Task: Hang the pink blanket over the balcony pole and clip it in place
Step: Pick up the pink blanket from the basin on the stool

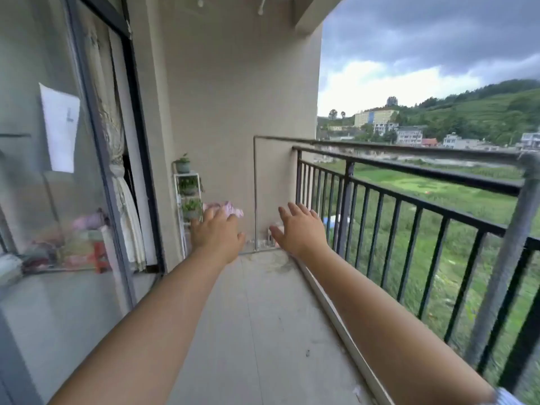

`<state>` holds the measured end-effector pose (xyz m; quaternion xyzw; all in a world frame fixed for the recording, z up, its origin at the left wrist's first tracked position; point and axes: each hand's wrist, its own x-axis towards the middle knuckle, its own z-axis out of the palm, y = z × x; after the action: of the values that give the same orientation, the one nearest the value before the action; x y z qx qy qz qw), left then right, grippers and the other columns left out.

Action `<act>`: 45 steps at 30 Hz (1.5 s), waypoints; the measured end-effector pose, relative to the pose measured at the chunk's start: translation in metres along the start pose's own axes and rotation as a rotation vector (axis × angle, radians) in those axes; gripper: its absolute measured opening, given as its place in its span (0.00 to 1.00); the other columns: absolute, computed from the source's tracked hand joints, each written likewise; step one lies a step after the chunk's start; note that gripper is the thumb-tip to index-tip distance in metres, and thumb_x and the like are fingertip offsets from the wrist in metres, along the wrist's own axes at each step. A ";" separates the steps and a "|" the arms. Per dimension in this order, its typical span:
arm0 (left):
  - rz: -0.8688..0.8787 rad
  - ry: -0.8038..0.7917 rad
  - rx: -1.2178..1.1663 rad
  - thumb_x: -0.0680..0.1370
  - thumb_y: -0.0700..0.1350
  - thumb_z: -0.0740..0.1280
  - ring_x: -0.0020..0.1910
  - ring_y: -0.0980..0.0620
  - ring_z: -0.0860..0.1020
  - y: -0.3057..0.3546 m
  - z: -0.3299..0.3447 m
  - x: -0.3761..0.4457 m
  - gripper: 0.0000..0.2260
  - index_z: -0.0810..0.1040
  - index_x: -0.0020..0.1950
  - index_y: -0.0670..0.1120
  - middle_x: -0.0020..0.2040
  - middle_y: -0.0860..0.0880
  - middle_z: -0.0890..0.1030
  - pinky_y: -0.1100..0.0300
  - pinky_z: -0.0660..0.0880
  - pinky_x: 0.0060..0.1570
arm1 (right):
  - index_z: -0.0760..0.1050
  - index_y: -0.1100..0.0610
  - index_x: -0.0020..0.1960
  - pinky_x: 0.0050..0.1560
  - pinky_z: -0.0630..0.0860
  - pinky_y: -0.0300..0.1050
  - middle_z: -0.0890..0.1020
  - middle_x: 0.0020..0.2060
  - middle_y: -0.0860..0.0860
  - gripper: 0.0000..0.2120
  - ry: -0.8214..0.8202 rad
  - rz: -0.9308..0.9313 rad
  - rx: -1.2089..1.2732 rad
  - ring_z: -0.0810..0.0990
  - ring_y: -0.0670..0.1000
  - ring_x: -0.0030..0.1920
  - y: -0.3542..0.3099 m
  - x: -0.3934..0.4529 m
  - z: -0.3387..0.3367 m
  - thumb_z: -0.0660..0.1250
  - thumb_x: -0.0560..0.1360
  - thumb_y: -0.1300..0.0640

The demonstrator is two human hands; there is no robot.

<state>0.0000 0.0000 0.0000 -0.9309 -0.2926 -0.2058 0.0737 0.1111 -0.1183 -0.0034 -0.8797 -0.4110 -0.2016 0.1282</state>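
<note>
Open floor (pixel 263 331) down centre of frame, room between both outstretched arms. Black railing (pixel 409 206) closes right side, grey pole (pixel 423 149) along its top. Glass door (pixel 58 171) walls left. Plant shelf (pixel 188 200) and pink bundle (pixel 223 209) block far centre at end wall (pixel 233 97).

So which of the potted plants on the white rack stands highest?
The plant in the pale green pot on the very top of the white rack; the other plants sit inside the shelves below it.
</note>
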 end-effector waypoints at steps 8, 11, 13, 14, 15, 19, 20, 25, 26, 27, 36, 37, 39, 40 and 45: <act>-0.002 -0.197 0.052 0.77 0.54 0.56 0.68 0.43 0.63 -0.027 0.119 0.099 0.20 0.67 0.65 0.46 0.66 0.44 0.70 0.48 0.66 0.62 | 0.68 0.59 0.62 0.60 0.68 0.53 0.74 0.60 0.57 0.22 -0.159 0.014 0.005 0.69 0.59 0.64 0.019 0.094 0.130 0.56 0.76 0.45; -0.030 -0.242 0.071 0.78 0.54 0.56 0.69 0.43 0.63 -0.040 0.157 0.169 0.19 0.67 0.66 0.47 0.68 0.44 0.69 0.45 0.62 0.65 | 0.66 0.58 0.64 0.62 0.68 0.53 0.72 0.62 0.57 0.22 -0.184 -0.005 0.036 0.69 0.59 0.64 0.029 0.165 0.177 0.57 0.75 0.46; -0.062 -0.250 0.082 0.77 0.54 0.57 0.69 0.43 0.63 -0.051 0.177 0.221 0.20 0.67 0.67 0.46 0.68 0.44 0.68 0.45 0.61 0.66 | 0.65 0.58 0.64 0.62 0.67 0.52 0.71 0.64 0.58 0.22 -0.207 -0.029 0.030 0.68 0.59 0.65 0.034 0.217 0.204 0.57 0.75 0.46; -0.079 -0.250 0.084 0.77 0.54 0.57 0.69 0.43 0.63 -0.058 0.186 0.246 0.21 0.67 0.67 0.46 0.68 0.44 0.68 0.46 0.61 0.66 | 0.65 0.58 0.64 0.62 0.67 0.52 0.70 0.64 0.58 0.22 -0.217 -0.034 0.021 0.68 0.59 0.65 0.037 0.243 0.215 0.57 0.75 0.46; -0.096 -0.250 0.085 0.77 0.54 0.56 0.69 0.44 0.64 -0.065 0.195 0.271 0.21 0.67 0.67 0.45 0.68 0.44 0.69 0.47 0.62 0.65 | 0.65 0.58 0.65 0.63 0.66 0.51 0.70 0.65 0.58 0.22 -0.218 -0.040 0.017 0.67 0.59 0.66 0.039 0.270 0.225 0.57 0.76 0.46; -0.128 -0.289 0.110 0.78 0.54 0.55 0.69 0.44 0.64 -0.091 0.232 0.358 0.22 0.65 0.68 0.45 0.69 0.44 0.68 0.49 0.63 0.65 | 0.63 0.57 0.67 0.63 0.66 0.53 0.70 0.64 0.58 0.24 -0.240 -0.059 0.021 0.65 0.59 0.67 0.041 0.366 0.267 0.56 0.76 0.46; -0.132 -0.289 0.110 0.78 0.54 0.55 0.68 0.44 0.64 -0.098 0.244 0.380 0.22 0.65 0.68 0.45 0.69 0.44 0.68 0.49 0.63 0.65 | 0.63 0.57 0.67 0.64 0.66 0.53 0.70 0.64 0.57 0.24 -0.245 -0.066 0.027 0.65 0.59 0.66 0.040 0.389 0.279 0.56 0.76 0.45; -0.153 -0.290 0.098 0.78 0.54 0.55 0.68 0.44 0.64 -0.136 0.312 0.497 0.21 0.66 0.67 0.45 0.68 0.44 0.69 0.47 0.62 0.66 | 0.61 0.56 0.69 0.66 0.64 0.52 0.67 0.68 0.57 0.25 -0.260 -0.097 0.019 0.64 0.58 0.68 0.036 0.511 0.358 0.56 0.76 0.45; -0.147 -0.285 0.087 0.78 0.53 0.55 0.68 0.44 0.64 -0.145 0.327 0.523 0.21 0.66 0.67 0.45 0.68 0.44 0.69 0.47 0.62 0.66 | 0.61 0.57 0.69 0.65 0.64 0.52 0.67 0.68 0.57 0.25 -0.266 -0.096 0.017 0.64 0.57 0.68 0.035 0.538 0.375 0.56 0.76 0.45; -0.139 -0.279 0.076 0.78 0.53 0.55 0.69 0.43 0.64 -0.155 0.341 0.550 0.20 0.66 0.67 0.45 0.69 0.44 0.68 0.47 0.61 0.67 | 0.61 0.57 0.68 0.65 0.64 0.52 0.67 0.67 0.57 0.25 -0.271 -0.094 0.018 0.64 0.57 0.68 0.033 0.567 0.391 0.56 0.76 0.45; -0.084 -0.281 0.038 0.78 0.52 0.56 0.69 0.43 0.63 -0.227 0.459 0.796 0.20 0.65 0.68 0.45 0.68 0.43 0.68 0.47 0.61 0.67 | 0.63 0.58 0.67 0.66 0.63 0.52 0.69 0.65 0.58 0.24 -0.270 -0.080 0.061 0.65 0.58 0.67 0.030 0.819 0.513 0.57 0.76 0.47; -0.077 -0.281 0.028 0.78 0.52 0.56 0.68 0.43 0.64 -0.232 0.475 0.822 0.20 0.65 0.68 0.45 0.68 0.43 0.68 0.47 0.62 0.66 | 0.63 0.58 0.67 0.66 0.64 0.52 0.70 0.65 0.58 0.24 -0.264 -0.073 0.061 0.65 0.58 0.67 0.035 0.844 0.529 0.57 0.76 0.47; -0.060 -0.291 0.012 0.78 0.51 0.56 0.69 0.43 0.63 -0.239 0.511 0.873 0.20 0.65 0.68 0.45 0.69 0.44 0.68 0.48 0.62 0.66 | 0.64 0.58 0.67 0.65 0.64 0.52 0.70 0.64 0.58 0.24 -0.268 -0.049 0.059 0.66 0.58 0.66 0.046 0.894 0.566 0.57 0.76 0.46; -0.054 -0.297 0.010 0.78 0.52 0.56 0.69 0.43 0.63 -0.243 0.532 0.898 0.21 0.65 0.68 0.45 0.69 0.44 0.67 0.48 0.62 0.66 | 0.64 0.58 0.67 0.65 0.64 0.51 0.70 0.65 0.58 0.24 -0.274 -0.042 0.055 0.66 0.58 0.66 0.053 0.919 0.587 0.57 0.76 0.46; -0.090 -0.338 -0.017 0.77 0.51 0.57 0.69 0.44 0.63 -0.264 0.631 1.031 0.20 0.66 0.67 0.45 0.69 0.44 0.68 0.48 0.63 0.67 | 0.62 0.57 0.68 0.66 0.64 0.51 0.69 0.66 0.57 0.24 -0.324 -0.020 0.084 0.65 0.57 0.68 0.087 1.043 0.687 0.56 0.76 0.45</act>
<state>0.8303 0.9087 -0.1266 -0.9388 -0.3405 -0.0519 0.0064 0.9554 0.7967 -0.1374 -0.8905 -0.4432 -0.0410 0.0946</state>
